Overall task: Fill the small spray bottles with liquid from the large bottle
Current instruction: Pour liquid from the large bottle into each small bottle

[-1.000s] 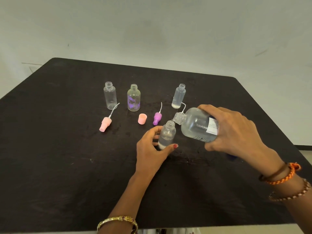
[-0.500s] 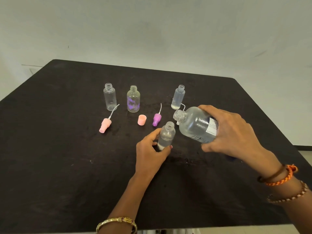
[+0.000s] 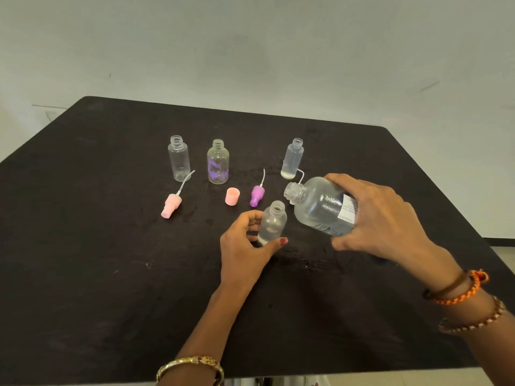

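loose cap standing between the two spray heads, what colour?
Pale pink cap, open end up; the head view shows it clearly.

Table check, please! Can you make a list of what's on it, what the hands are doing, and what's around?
Surface: black table, wet spots near the hands.
Job's things: large bottle tilted; four small bottles, all uncapped.
Clutter: pink sprayer, purple sprayer, pink cap lying loose.
Grips: left hand holds the nearest small bottle; right hand holds the large bottle.
Cables: nothing seen.
Surroundings: plain pale wall.

Lg bottle (image 3: 320, 208) tilted beside sm bottle (image 3: 271, 222)
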